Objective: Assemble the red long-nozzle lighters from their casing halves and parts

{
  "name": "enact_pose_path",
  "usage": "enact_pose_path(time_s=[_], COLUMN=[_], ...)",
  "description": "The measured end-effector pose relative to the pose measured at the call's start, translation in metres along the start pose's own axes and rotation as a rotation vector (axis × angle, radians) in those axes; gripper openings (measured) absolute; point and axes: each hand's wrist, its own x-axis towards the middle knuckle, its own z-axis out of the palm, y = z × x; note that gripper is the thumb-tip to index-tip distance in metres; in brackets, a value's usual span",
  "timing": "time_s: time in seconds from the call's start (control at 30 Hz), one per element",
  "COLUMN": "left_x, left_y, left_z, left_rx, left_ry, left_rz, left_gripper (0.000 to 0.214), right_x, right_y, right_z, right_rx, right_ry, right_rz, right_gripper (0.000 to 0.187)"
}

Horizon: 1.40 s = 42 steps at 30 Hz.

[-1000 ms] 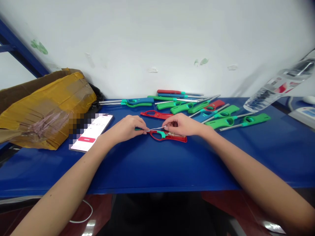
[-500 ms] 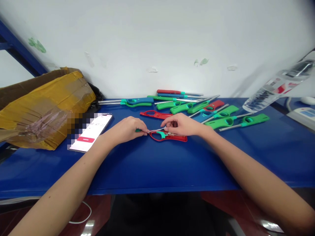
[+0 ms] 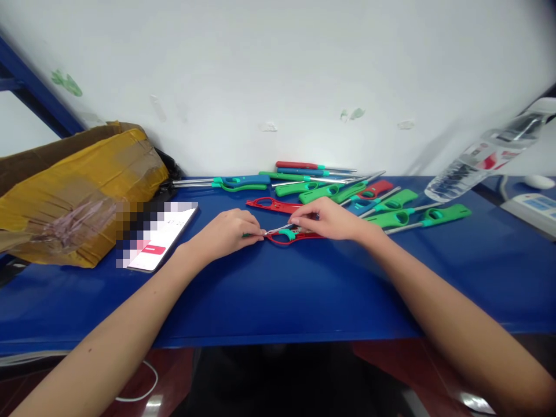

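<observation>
An opened red gas lighter shell lies on the blue table, its inside facing up, with a teal trigger in it. At the shell's front end my left hand is closed in a pinch; a bit of green shows between its fingers. A thin whitish tube runs above the shell from there to my right hand, whose thumb and forefinger pinch it. The right hand covers the rear of the shell. Just behind lies another red shell half.
Several green, blue and red lighters lie at the back right. More lighters rest by the wall. A taped cardboard box and a phone are on the left. To the right are a water bottle and a white device.
My right hand has moved slightly back along the shell and now covers its rear end. The left hand stays at the front end. The view has shifted a little.
</observation>
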Motion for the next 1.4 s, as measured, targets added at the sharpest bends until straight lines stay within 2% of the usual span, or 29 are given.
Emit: enact_pose_path(time_s=[0.2,0.37,0.63,0.87,1.07,1.17,1.4], left_x=[0.002,0.001,0.002,0.002,0.003,0.003,0.003], left_y=[0.004,0.007,0.011,0.015,0.017,0.017,0.017], left_z=[0.002,0.003,0.003,0.002,0.000,-0.001,0.000], left_rx=[0.034,0.137,0.160,0.156,0.147,0.141,0.141], left_ry=[0.027,0.014,0.007,0.001,-0.029,-0.034,-0.033], left_rz=[0.028,0.041,-0.006,-0.062,-0.091,-0.089,-0.080], left_gripper=[0.020,0.020,0.019,0.019,0.016,0.017,0.015], right_x=[0.000,-0.007,-0.017,-0.020,-0.024,-0.024,-0.028], right_y=[0.003,0.000,-0.007,-0.007,-0.008,-0.007,-0.012], right_z=[0.003,0.003,0.007,0.004,0.002,0.001,0.005], right_rx=[-0.136,-0.181,-0.340,-0.358,-0.384,-0.405,-0.566], right_ry=[0.002,0.010,-0.028,-0.059,-0.023,-0.042,0.040], right_rz=[-0.025,-0.062,-0.053,-0.058,0.009,-0.035,-0.054], right_gripper=[0.033,0.024,0.025,0.026,0.026,0.018,0.022])
